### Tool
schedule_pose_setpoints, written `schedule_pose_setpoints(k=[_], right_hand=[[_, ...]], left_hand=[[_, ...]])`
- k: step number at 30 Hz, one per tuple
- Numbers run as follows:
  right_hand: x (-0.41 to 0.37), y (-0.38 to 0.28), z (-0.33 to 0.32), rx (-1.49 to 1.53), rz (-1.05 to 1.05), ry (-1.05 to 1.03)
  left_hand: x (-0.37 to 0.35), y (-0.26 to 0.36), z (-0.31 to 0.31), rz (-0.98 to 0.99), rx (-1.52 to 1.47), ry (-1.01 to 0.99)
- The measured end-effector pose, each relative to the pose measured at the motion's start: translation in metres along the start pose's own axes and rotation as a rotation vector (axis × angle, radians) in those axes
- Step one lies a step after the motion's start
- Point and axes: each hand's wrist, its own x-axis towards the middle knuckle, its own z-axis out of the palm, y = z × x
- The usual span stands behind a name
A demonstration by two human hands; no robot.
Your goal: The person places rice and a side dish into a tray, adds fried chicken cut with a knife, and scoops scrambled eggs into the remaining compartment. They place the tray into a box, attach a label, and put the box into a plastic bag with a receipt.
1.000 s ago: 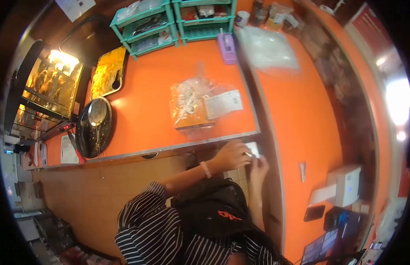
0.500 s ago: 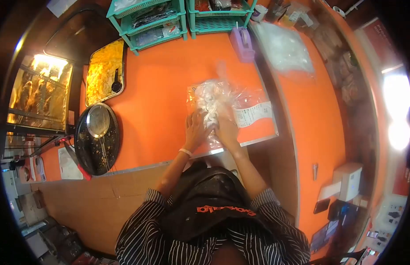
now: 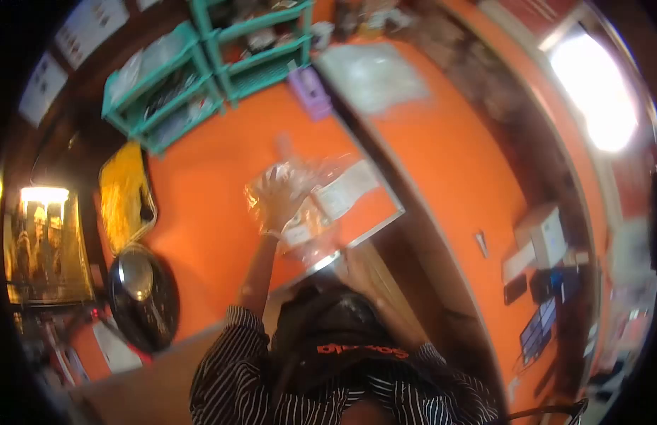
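My left hand [image 3: 277, 205] lies over a clear plastic bag [image 3: 310, 221] on the orange table, its fingers stretched out across the top. Something orange-brown and a small white label show through the plastic. Beside the bag, to the right, is a printed paper slip [image 3: 347, 190]. My right hand [image 3: 351, 268] is down at the table's front edge, off the bag and close to a drawer-like opening [image 3: 388, 283] under the tabletop. Motion blur smears its fingers.
A yellow-filled tray [image 3: 126, 202] and a black pan with a strainer [image 3: 137, 273] stand left. Teal racks [image 3: 162, 92] and a purple tape dispenser [image 3: 310, 92] are at the back. Clear plastic bags [image 3: 376, 76], a white box [image 3: 543, 237] and a phone [image 3: 514, 290] lie on the right counter.
Both hands were together on the bag's gathered top. My right hand has left it and dropped to the table edge; my left stays, now spread over it. The view has turned right.
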Motion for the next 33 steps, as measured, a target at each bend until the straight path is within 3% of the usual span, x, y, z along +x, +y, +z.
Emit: schedule_pose_setpoints(k=[1, 2, 3, 4, 5, 6, 7, 8, 10, 12, 15, 19, 21, 23, 25, 29, 31, 33], right_hand=[[-0.019, 0.017, -0.001, 0.058, 0.153, -0.124], [-0.036, 0.057, 0.012, 0.122, 0.171, -0.119], [-0.048, 0.067, 0.001, 0.127, 0.229, -0.108], [-0.061, 0.079, -0.012, 0.134, 0.287, -0.099], [-0.076, 0.098, -0.020, 0.125, 0.306, -0.042], [-0.090, 0.117, -0.028, 0.114, 0.329, 0.008], [-0.103, 0.129, -0.040, 0.114, 0.346, 0.079], [-0.116, 0.139, -0.053, 0.157, 0.468, 0.048], [-0.150, 0.158, -0.073, 0.210, 0.600, 0.045], [-0.183, 0.178, -0.087, 0.218, 0.708, 0.030], [-0.236, 0.212, -0.087, 0.230, 0.863, 0.149], [-0.292, 0.242, -0.084, 0.272, 1.028, 0.153], [-0.308, 0.236, -0.093, 0.619, 1.241, 0.317], [-0.325, 0.241, -0.083, 0.704, 1.206, 0.451], [-0.334, 0.239, -0.073, 0.774, 1.289, 0.609], [-0.340, 0.230, -0.039, 0.910, 1.383, 0.825], [-0.340, 0.221, -0.026, 0.972, 1.415, 0.908], [-0.335, 0.213, -0.006, 1.013, 1.437, 0.999]], left_hand=[[0.014, 0.010, -0.011, 0.137, -0.068, 0.002], [0.022, 0.016, -0.021, 0.282, -0.136, 0.003], [0.010, -0.017, 0.050, 0.116, -0.390, -0.079], [0.005, -0.038, 0.070, 0.325, -0.091, 0.002], [0.020, -0.018, 0.033, 0.277, -0.333, -0.230], [0.010, -0.053, 0.095, 0.378, -0.150, -0.057], [0.025, -0.044, 0.039, 0.523, -0.247, -0.206], [0.040, -0.023, -0.003, 0.548, -0.253, -0.259], [0.058, -0.024, -0.022, 0.334, -0.083, -0.596], [0.072, 0.002, -0.052, 0.579, -0.123, -0.462], [0.100, 0.054, -0.098, 0.653, -0.224, -0.274], [0.167, 0.151, -0.133, 0.741, -0.453, 0.059], [0.248, 0.184, -0.127, 0.607, -0.524, -0.267], [0.282, 0.271, -0.143, 0.645, -1.009, -0.385], [0.296, 0.360, -0.169, 0.674, -0.811, -0.068], [0.367, 0.511, -0.166, 0.807, -0.946, -0.270], [0.420, 0.586, -0.136, 0.893, -0.779, -0.208], [0.426, 0.640, -0.120, 1.019, -0.896, -0.173]])
